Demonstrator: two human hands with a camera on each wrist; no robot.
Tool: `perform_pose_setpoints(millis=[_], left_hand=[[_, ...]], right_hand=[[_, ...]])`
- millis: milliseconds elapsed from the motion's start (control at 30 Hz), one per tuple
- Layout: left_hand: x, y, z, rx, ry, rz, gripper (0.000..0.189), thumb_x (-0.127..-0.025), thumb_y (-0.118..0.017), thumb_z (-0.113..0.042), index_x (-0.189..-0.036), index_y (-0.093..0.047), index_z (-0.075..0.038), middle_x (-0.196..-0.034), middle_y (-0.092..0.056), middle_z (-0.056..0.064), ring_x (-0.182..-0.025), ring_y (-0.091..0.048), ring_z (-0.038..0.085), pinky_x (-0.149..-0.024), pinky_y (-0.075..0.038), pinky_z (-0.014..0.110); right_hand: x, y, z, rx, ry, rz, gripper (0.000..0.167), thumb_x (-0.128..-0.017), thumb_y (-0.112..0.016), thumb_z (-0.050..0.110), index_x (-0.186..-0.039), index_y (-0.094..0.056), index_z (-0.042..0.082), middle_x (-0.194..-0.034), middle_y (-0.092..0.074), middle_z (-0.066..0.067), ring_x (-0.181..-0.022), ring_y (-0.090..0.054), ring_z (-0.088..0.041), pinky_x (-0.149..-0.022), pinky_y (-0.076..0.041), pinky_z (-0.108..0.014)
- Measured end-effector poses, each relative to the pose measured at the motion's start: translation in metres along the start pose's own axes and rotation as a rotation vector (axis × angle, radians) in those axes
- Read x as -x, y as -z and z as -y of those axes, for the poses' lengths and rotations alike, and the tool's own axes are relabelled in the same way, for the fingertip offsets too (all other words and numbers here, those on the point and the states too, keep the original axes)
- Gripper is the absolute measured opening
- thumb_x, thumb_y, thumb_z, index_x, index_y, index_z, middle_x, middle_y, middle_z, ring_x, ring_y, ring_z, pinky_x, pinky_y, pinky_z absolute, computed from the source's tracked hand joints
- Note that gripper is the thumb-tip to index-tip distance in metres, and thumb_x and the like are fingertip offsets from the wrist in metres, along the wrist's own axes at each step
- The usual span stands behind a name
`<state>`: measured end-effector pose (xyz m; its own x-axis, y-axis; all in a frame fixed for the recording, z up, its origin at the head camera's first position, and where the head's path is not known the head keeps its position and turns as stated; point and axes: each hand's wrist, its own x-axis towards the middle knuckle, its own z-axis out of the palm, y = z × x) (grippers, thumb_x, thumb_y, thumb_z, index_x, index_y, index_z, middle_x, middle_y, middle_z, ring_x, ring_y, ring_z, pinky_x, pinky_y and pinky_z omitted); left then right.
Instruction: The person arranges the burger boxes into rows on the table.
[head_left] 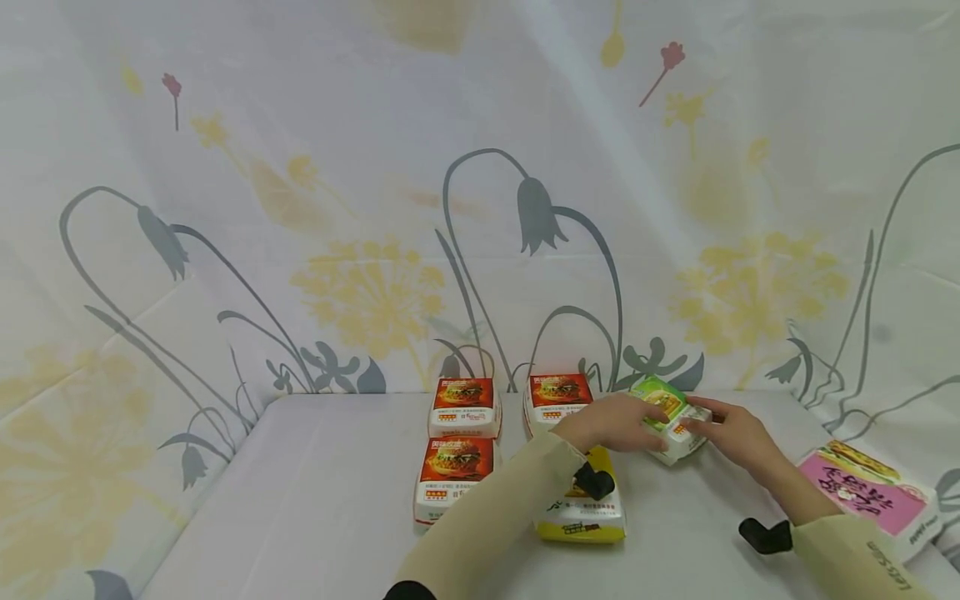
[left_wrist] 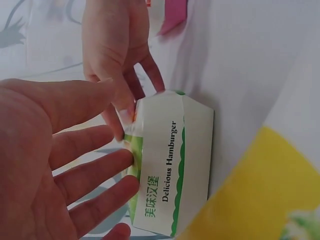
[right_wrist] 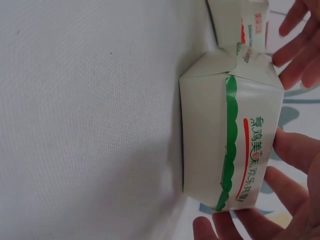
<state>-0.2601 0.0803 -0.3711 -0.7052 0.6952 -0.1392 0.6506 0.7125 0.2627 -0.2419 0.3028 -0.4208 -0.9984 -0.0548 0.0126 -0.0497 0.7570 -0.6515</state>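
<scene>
A green and white hamburger box [head_left: 663, 408] sits at the back right of the table, turned at an angle. My left hand [head_left: 618, 421] reaches over its left side, and in the left wrist view the fingers [left_wrist: 100, 155] are nearly straight, tips at the green top. From the right, my right hand [head_left: 738, 442] holds the box's right end. Its thumb [right_wrist: 297, 150] lies at the top edge, while other fingertips are at the end face. The box's underside rests on the table, its side printed with green lettering.
Two red-topped burger boxes [head_left: 457, 471] stand one behind the other at left. Another red-topped box [head_left: 557, 396] is behind a yellow and white box [head_left: 581, 527], both partly covered by my left arm. A pink box [head_left: 870, 492] lies at the right edge. A patterned curtain [head_left: 480, 208] hangs behind.
</scene>
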Motion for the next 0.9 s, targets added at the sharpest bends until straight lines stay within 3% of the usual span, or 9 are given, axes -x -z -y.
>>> perform_pose_setpoints(millis=[167,267,733,900], left_hand=[[-0.001,-0.001,0.002,-0.017,-0.027,-0.007,0.045,-0.096,-0.062,-0.045,-0.139,-0.06,-0.031,-0.135,-0.058,-0.017,-0.122,-0.051,0.0,-0.1,-0.038,0.017],[-0.001,-0.002,0.004,-0.014,-0.023,-0.002,0.044,-0.096,-0.062,-0.045,-0.138,-0.061,-0.031,-0.135,-0.057,-0.017,-0.123,-0.05,0.0,-0.101,-0.037,0.017],[-0.001,-0.004,0.007,0.026,-0.013,0.0,0.042,-0.096,-0.064,-0.042,-0.136,-0.063,-0.029,-0.137,-0.056,-0.015,-0.125,-0.049,0.0,-0.103,-0.036,0.019],[-0.001,-0.004,0.01,0.042,-0.006,-0.009,0.042,-0.096,-0.063,-0.041,-0.136,-0.062,-0.028,-0.139,-0.055,-0.014,-0.127,-0.047,0.001,-0.104,-0.035,0.018]], right_hand=[[0.002,-0.001,0.002,0.021,0.022,-0.028,0.066,-0.096,-0.065,0.039,-0.14,-0.049,-0.007,-0.118,-0.058,-0.031,-0.096,-0.053,-0.036,-0.071,-0.043,-0.038],[0.003,-0.001,0.003,0.028,0.024,-0.035,0.066,-0.096,-0.065,0.04,-0.139,-0.05,-0.007,-0.113,-0.059,-0.027,-0.093,-0.052,-0.034,-0.069,-0.041,-0.035],[0.008,-0.002,0.001,0.049,-0.009,-0.036,0.072,-0.097,-0.062,0.047,-0.142,-0.046,-0.007,-0.133,-0.047,-0.041,-0.115,-0.05,-0.053,-0.084,-0.046,-0.058],[0.011,-0.002,0.0,0.056,-0.013,-0.029,0.075,-0.096,-0.06,0.05,-0.144,-0.044,-0.007,-0.135,-0.045,-0.041,-0.119,-0.047,-0.055,-0.087,-0.046,-0.061]])
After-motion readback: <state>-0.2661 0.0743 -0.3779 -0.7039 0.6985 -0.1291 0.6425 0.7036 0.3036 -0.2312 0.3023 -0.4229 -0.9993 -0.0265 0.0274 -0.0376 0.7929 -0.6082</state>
